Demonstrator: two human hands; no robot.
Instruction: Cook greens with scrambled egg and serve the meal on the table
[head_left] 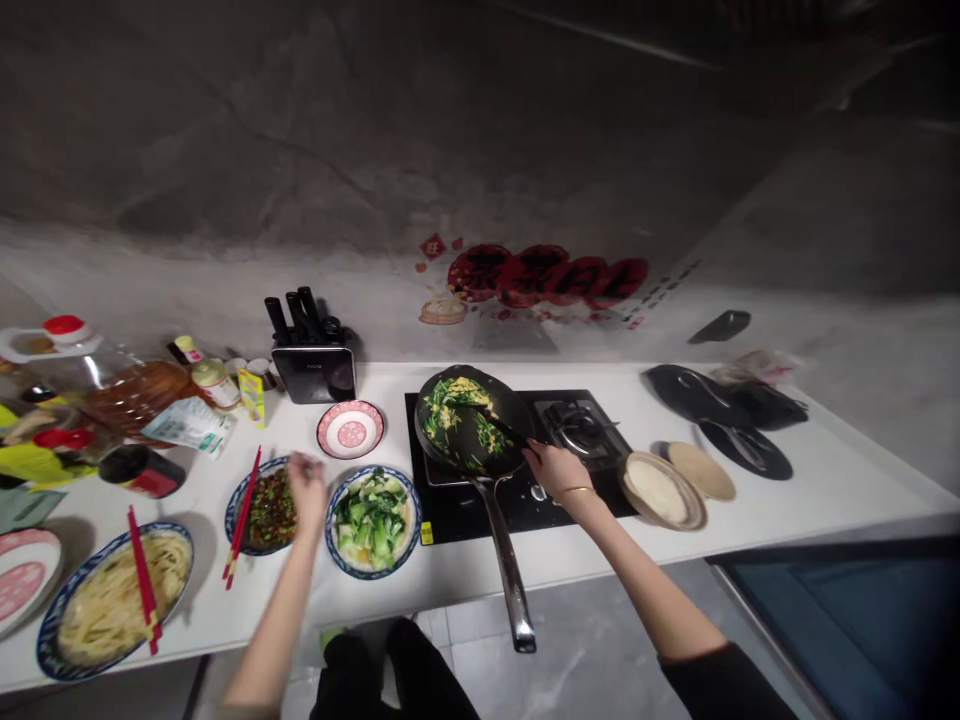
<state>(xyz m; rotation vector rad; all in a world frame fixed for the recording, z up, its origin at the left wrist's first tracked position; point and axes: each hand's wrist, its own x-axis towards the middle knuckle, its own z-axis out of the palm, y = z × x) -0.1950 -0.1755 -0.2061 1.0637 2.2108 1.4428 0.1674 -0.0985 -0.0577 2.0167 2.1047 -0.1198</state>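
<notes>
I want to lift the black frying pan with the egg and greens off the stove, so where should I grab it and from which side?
Probably by the long metal handle of the black frying pan. It sticks out toward you past the white counter's front edge, so come from the front, closing around its free end. The right hand holds a dark utensil in the pan; the left hand is nearest the dish of dark chopped food.

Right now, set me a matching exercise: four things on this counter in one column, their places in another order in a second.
Things:
1. pan
2. red chopsticks
3. knife block
4. right hand

Places:
A. against the back wall
B. across the noodle plate
C. on the stove
D. gripping a dark utensil that reaches into the pan

Pairs: 1-C, 2-B, 3-A, 4-D
</notes>
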